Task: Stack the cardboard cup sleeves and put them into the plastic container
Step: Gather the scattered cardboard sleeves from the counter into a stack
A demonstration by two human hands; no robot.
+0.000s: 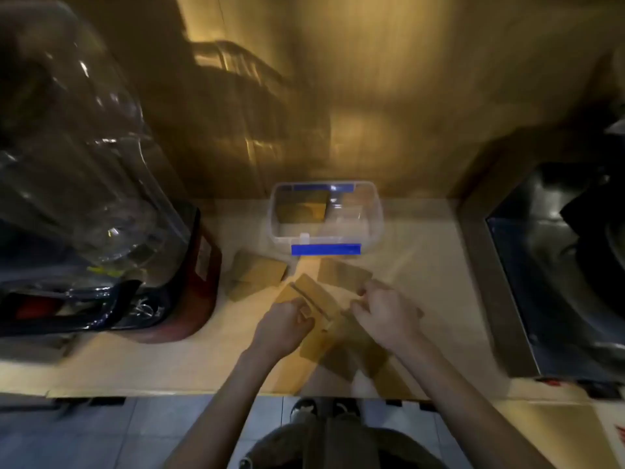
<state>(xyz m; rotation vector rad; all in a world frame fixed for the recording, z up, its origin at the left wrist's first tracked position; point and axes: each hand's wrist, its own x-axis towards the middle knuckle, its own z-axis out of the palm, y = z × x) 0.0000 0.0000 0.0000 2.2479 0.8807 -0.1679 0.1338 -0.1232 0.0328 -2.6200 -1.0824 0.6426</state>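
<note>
Brown cardboard cup sleeves lie scattered on the counter. My left hand (285,328) grips a small stack of sleeves (316,299) tilted up off the counter. My right hand (385,316) is closed just to its right, fingers pinching another sleeve (345,275) by its near edge. Two more sleeves (258,269) lie to the left, and several blurred ones (348,353) sit under my hands. The clear plastic container (375,228) with blue clips stands open behind them, with some sleeves inside at its left.
A blender with a clear jug (77,157) and a dark red base (189,299) stands at the left. A steel sink (558,265) is sunk into the counter at the right. The wall is right behind the container. The counter's front edge (169,392) runs below my hands.
</note>
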